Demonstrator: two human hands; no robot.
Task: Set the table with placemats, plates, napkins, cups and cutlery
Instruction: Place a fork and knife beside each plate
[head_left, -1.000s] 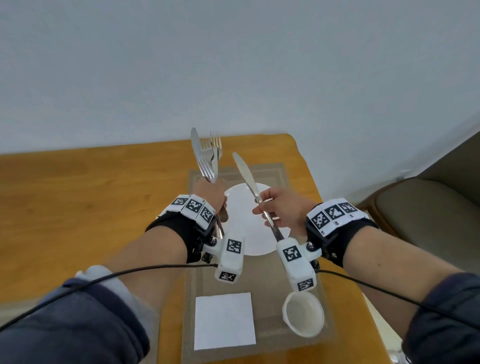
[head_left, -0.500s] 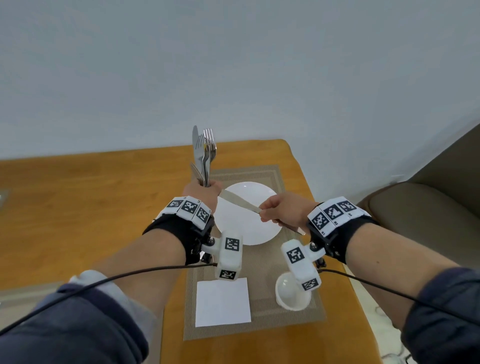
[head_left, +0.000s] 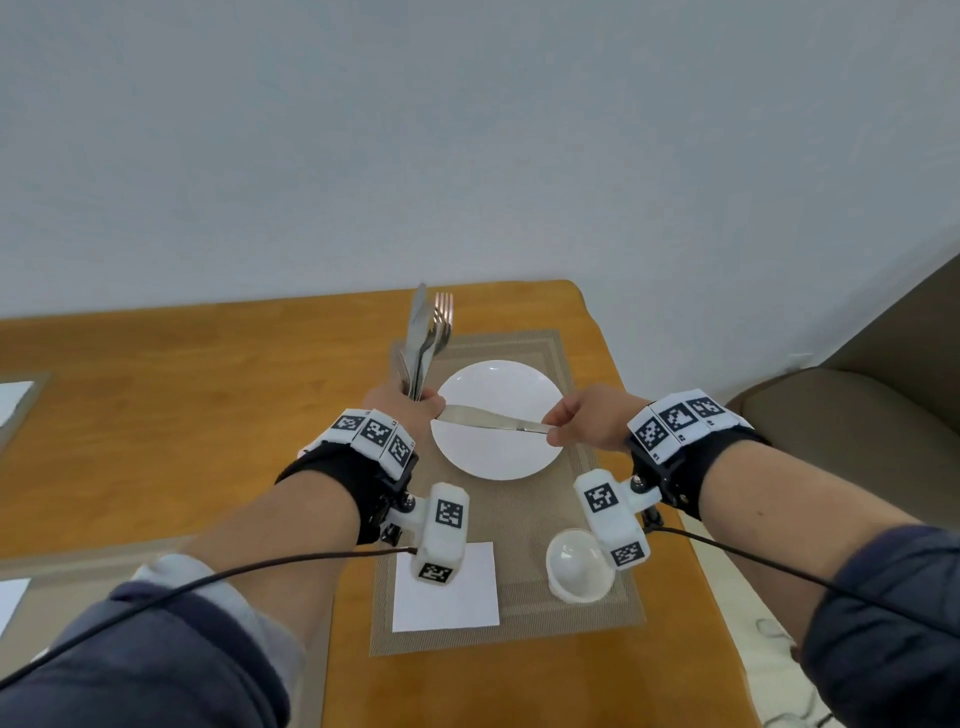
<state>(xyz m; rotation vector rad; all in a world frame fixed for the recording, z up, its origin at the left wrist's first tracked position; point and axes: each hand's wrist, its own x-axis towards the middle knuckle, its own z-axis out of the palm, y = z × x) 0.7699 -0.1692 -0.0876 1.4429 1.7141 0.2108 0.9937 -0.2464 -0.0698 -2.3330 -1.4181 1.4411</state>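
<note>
A beige placemat (head_left: 524, 525) lies at the table's right end. On it sit a white plate (head_left: 498, 457), a white napkin (head_left: 447, 597) and a white cup (head_left: 574, 569). My left hand (head_left: 402, 408), left of the plate, is closed around a bundle of cutlery (head_left: 423, 343), forks and knives pointing up. My right hand (head_left: 589, 423) pinches the handle of a single knife (head_left: 491, 418). That knife lies level across and above the plate, its blade tip reaching my left hand.
The wooden table (head_left: 156, 415) runs off to the left, its right edge just past the placemat. Parts of other placemats (head_left: 21, 400) with napkins show at the left edge. An upholstered seat (head_left: 841, 415) stands to the right, a plain wall behind.
My right hand has swung the single knife from pointing up to lying flat across the plate. The left hand's bundle stayed upright. The view has pulled back from the setting.
</note>
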